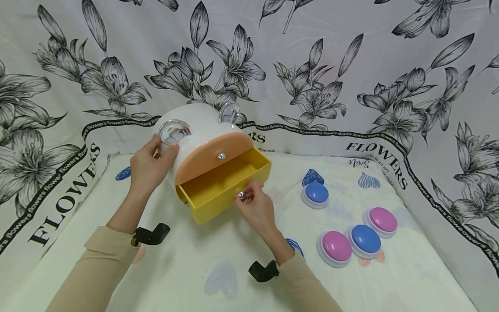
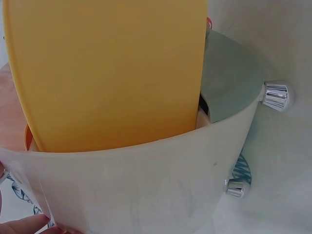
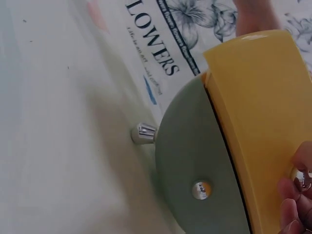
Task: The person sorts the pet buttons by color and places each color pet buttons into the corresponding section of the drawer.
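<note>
A white domed drawer box (image 1: 195, 121) with an orange half-round front (image 1: 216, 158) stands on the bed-like surface. Its yellow drawer (image 1: 212, 210) is pulled out, and the visible inside is bare. My right hand (image 1: 257, 210) pinches the silver knob (image 3: 303, 179) on the drawer's front. Around the box's left side, my left hand (image 1: 150, 164) holds on, thumb in front and fingers behind, beside a mirror-like round ornament (image 1: 174, 131). A grey-green rounded panel (image 3: 195, 156) with a small knob shows below the drawer in the right wrist view.
To the right lie two blue push buttons, one alone (image 1: 316, 192) and one (image 1: 365, 238) between two pink ones (image 1: 337, 246), (image 1: 383, 219). Behind the box hangs a white cloth (image 1: 312, 26) printed with flowers. Silver feet (image 2: 277, 96) jut from the box's underside.
</note>
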{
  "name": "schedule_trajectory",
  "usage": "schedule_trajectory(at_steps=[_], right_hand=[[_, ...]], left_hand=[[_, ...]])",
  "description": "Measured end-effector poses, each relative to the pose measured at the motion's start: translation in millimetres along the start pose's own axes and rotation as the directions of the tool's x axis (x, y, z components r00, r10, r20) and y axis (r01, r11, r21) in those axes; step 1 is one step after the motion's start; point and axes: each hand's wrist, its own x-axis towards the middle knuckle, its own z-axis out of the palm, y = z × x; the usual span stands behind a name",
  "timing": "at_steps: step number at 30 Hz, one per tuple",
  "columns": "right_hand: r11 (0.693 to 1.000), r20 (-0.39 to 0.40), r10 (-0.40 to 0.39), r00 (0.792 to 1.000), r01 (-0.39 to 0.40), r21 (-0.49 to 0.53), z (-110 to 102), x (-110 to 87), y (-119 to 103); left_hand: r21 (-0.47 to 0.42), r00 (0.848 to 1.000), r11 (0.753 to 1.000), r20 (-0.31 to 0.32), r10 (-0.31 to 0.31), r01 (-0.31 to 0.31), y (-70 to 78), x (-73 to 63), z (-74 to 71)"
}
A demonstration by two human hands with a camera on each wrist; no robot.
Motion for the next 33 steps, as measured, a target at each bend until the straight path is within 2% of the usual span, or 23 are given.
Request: schedule_trajectory(at_steps=[12,19,33], right_hand=[[0.997,-0.023,0.049,0.999,-0.047,0.054,-6,-10.4,3],[0.993,-0.009,0.078,0.997,-0.077,0.090,-14,-18.2,3],[0.995,-0.017,0.037,0.999,-0.036,0.098,-21,-29.9,5]], left_hand=[[-0.006,1.000,1.000,0.002,0.010,-0.010,-1.2,-0.3,1.3],[0.006,1.000,1.000,0.000,-0.011,0.011,-0.8,0.5,0.6],[-0.004,1.000,1.000,0.005,-0.008,0.008,-0.7,0.2,-0.2]])
